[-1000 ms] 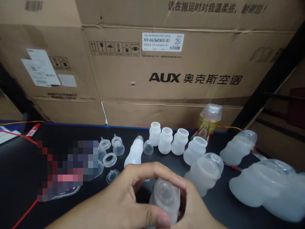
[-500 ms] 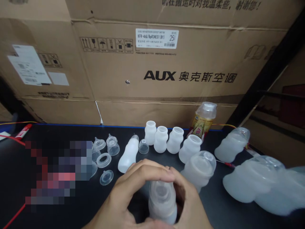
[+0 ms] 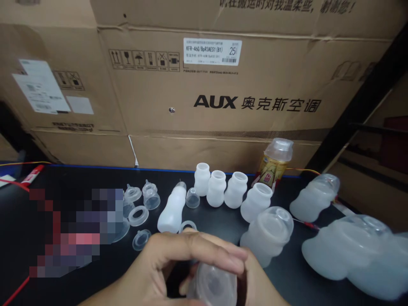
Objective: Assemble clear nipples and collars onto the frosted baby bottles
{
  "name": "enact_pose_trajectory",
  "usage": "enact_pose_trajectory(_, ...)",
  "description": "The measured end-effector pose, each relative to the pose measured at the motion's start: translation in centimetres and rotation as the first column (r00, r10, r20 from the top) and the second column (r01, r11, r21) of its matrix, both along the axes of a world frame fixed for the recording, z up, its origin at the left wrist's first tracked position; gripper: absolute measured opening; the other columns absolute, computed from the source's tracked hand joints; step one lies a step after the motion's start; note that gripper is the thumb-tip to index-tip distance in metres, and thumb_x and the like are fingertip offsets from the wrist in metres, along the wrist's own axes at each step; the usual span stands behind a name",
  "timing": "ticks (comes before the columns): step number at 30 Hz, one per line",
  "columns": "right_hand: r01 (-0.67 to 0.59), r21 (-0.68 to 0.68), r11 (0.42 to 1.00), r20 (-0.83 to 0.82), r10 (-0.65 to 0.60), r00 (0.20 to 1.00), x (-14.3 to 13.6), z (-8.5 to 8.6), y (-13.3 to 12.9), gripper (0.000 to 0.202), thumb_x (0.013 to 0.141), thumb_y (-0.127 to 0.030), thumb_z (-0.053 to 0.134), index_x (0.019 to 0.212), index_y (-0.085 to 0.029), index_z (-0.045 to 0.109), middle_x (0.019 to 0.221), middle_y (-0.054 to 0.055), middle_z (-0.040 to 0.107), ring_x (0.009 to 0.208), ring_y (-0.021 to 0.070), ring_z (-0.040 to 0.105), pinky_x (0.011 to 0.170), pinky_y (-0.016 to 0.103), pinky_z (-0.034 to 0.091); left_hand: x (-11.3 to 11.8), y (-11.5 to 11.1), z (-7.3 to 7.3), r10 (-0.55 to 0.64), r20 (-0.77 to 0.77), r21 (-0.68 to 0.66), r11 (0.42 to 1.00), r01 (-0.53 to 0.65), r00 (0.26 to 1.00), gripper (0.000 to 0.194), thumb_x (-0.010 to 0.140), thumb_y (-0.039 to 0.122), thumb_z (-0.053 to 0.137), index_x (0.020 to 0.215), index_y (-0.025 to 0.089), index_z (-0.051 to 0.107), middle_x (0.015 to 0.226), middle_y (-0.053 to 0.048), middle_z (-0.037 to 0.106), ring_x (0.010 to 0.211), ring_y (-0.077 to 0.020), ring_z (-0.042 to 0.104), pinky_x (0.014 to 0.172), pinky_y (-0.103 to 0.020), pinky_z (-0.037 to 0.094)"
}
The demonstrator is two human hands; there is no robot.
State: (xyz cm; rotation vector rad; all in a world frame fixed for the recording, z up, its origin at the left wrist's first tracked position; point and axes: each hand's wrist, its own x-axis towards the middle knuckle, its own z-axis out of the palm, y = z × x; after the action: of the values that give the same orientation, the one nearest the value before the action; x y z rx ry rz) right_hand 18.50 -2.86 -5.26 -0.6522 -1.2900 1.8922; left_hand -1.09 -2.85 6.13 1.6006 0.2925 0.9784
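Observation:
A small translucent baby bottle with a clear dome cap (image 3: 215,284) is between my hands at the bottom middle, its top tipped towards me. My left hand (image 3: 174,257) curls over its left side and far side, fingers closed about the cap. My right hand (image 3: 259,280) wraps its right side; most of those fingers are hidden. Just beyond my left hand lie a clear ring (image 3: 188,225), a nipple piece (image 3: 141,240) and a tilted white bottle (image 3: 172,210). A capped bottle (image 3: 269,233) stands right of my right hand.
Several open white bottles (image 3: 234,191) stand in a row behind. Loose nipples (image 3: 150,195) and rings (image 3: 138,216) lie left, beside a pixelated patch. Larger capped bottles (image 3: 347,246) lie right. A gold-labelled drink bottle (image 3: 270,168) stands before a large cardboard box (image 3: 153,97).
The held bottle has sunk lower and tipped towards me, showing more of its cap. My left fingers have shifted right across it. A clear ring behind my left hand has come into sight.

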Motion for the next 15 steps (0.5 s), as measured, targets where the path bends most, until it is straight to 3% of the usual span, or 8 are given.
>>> enact_pose_trajectory(3,0.093,-0.026,0.995,-0.010,-0.093,0.996,0.1,1.1,-0.3,0.092,0.032,-0.050,0.110,0.112,-0.022,0.074,0.069,-0.004,0.065,0.046,0.0083,0.049,0.044,0.021,0.032,0.2,-0.1,-0.5,0.132,-0.032,0.012,0.991,-0.131,0.991,0.042,0.092,0.031,0.086,0.132,0.042,0.078,0.132,-0.004,0.082,0.121,-0.0258,0.079,0.101,-0.035,0.065)
enact_pose_trajectory(6,0.196,0.003,0.981,0.074,-0.196,0.978,0.3,3.1,-1.0,0.060,0.048,-0.037,0.110,0.089,-0.024,0.068,0.068,-0.008,0.057,0.048,0.0055,0.037,0.050,0.024,0.023,0.6,-0.6,-1.1,0.338,-0.088,0.089,0.940,-0.330,0.937,0.056,0.076,0.029,0.098,0.126,0.047,0.080,0.112,0.002,0.085,0.104,-0.0202,0.081,0.095,-0.026,0.064)
enact_pose_trajectory(9,0.293,0.071,0.954,0.017,-0.294,0.956,0.1,4.1,-1.2,0.069,0.043,-0.031,0.111,0.077,-0.022,0.053,0.080,-0.010,0.059,0.046,-0.0009,0.027,0.049,0.023,0.013,1.0,-1.1,-1.3,0.442,-0.097,0.155,0.892,-0.425,0.892,0.064,0.064,0.021,0.103,0.120,0.046,0.083,0.105,0.004,0.086,0.096,-0.0189,0.081,0.093,-0.024,0.063)
enact_pose_trajectory(12,0.292,0.100,0.951,-0.079,-0.285,0.955,-0.1,3.9,-0.9,0.078,0.037,-0.032,0.111,0.070,-0.023,0.042,0.074,-0.012,0.057,0.042,-0.0023,0.021,0.042,0.020,0.007,1.1,-1.1,-1.3,0.398,-0.086,0.090,0.916,-0.391,0.913,0.064,0.062,0.017,0.103,0.117,0.045,0.084,0.109,0.003,0.086,0.104,-0.0206,0.082,0.095,-0.024,0.063)
enact_pose_trajectory(15,0.203,0.101,0.974,0.055,-0.209,0.976,0.1,4.0,-0.6,0.070,0.043,-0.041,0.110,0.074,-0.025,0.049,0.052,-0.015,0.043,0.041,0.0020,0.029,0.046,0.021,0.018,0.8,-0.6,-1.6,0.222,-0.051,-0.080,0.971,-0.226,0.974,0.050,0.072,0.025,0.099,0.117,0.040,0.085,0.112,-0.001,0.086,0.109,-0.0238,0.082,0.105,-0.033,0.062)
